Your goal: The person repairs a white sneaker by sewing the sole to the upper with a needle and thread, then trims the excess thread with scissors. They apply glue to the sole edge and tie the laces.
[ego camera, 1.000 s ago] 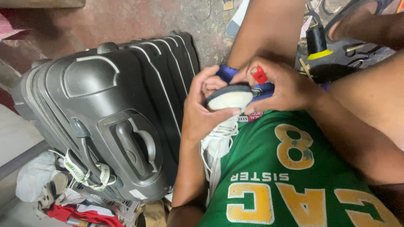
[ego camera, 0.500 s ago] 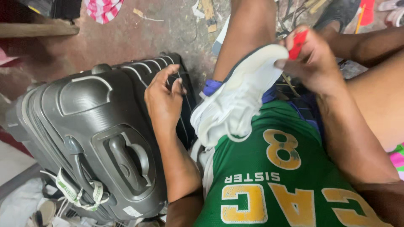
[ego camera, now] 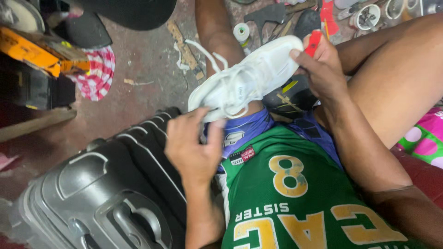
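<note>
the white shoe (ego camera: 244,80) lies across the person's lap, above the green shirt (ego camera: 295,193), toe toward the lower left and heel up to the right, tilted so its side faces the camera; nearest to the shirt, the left hand (ego camera: 194,147) cups the toe end, fingers curled around it from below, seemingly to steady it; at the heel end of the shoe the right hand (ego camera: 323,69) presses fingers against the heel while pinching a small red tool (ego camera: 314,42) between thumb and fingers, which keeps the tool at the shoe's back edge; loose laces (ego camera: 205,50) trail off the shoe's upper side; left of the shoe stands a dark grey suitcase (ego camera: 106,193); beyond the shoe a checked cloth (ego camera: 94,74) and scattered tools (ego camera: 272,14) lie on the floor.
</note>
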